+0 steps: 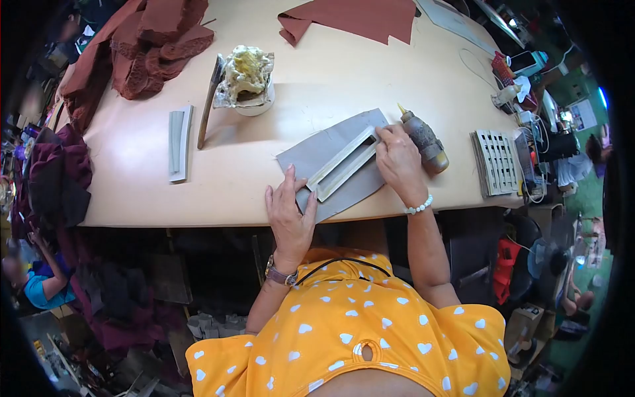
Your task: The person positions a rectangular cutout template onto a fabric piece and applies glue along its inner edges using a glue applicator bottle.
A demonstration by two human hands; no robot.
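Note:
A pale rectangular frame [345, 165] with a long slot lies slanted on a piece of grey fabric [317, 145] near the table's front edge. My left hand [290, 210] is at the frame's lower left end, fingers apart, with the thumb and a fingertip touching that end. At the upper right end, my right hand [400, 159] has its fingers bent round the frame. Just right of that hand lies a dark bottle [424, 140] with a yellow nozzle, tilted on its side.
Left on the table [132, 192] lie a strip-topped plate [180, 144], a stick [210, 102] and a tub [253, 106] of crusted yellowish material. Brown fabric [152, 46] lies farther back. A slotted panel [495, 163] is at right. Another person [45, 284] is at far left.

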